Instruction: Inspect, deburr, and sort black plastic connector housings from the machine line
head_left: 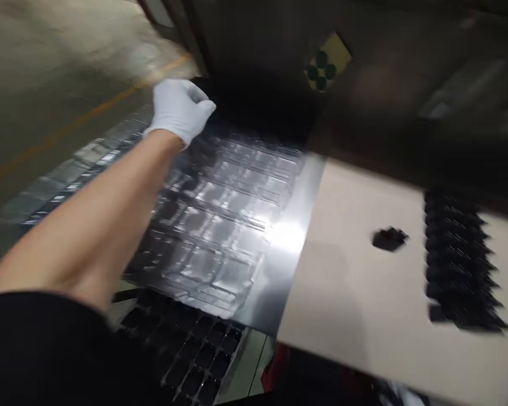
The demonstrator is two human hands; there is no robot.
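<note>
My left hand, in a white glove, reaches forward with the fingers curled into a fist, and nothing shows in it. It hangs over the far edge of a stack of transparent blister trays and does not visibly touch them. A black plastic compartment tray lies below the stack, partly hidden by my dark sleeve. To the right, several rows of small black parts lie on a beige board, with one black part apart from them. My right hand is out of view.
A shiny metal sheet runs between the trays and the beige board. A dark cabinet or machine side with a yellow sticker bearing green dots stands behind. A concrete floor with an orange line lies at the upper left.
</note>
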